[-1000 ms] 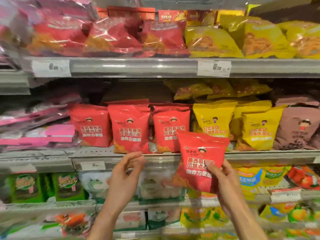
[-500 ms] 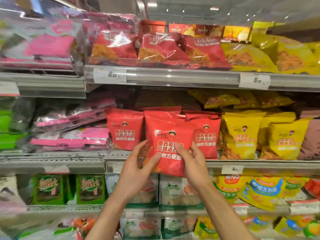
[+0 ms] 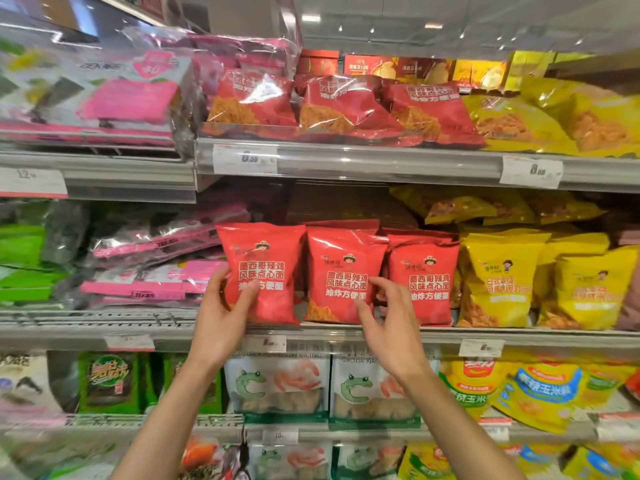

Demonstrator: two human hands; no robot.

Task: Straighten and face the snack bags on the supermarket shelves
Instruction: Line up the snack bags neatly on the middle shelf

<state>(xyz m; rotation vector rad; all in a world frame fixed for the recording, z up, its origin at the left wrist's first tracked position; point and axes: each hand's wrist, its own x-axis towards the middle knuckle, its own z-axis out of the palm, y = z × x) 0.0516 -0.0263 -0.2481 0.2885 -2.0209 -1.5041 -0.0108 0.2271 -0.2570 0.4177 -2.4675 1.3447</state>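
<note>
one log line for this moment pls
step: facing red bags | left hand: holds left red bag | right hand: open at middle red bag | shelf: middle

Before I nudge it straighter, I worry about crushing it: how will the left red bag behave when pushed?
The red bag looks puffed and glossy, so probably light and slippery. Standing on a narrow base, it may tip. The left hand steadies it.
</note>
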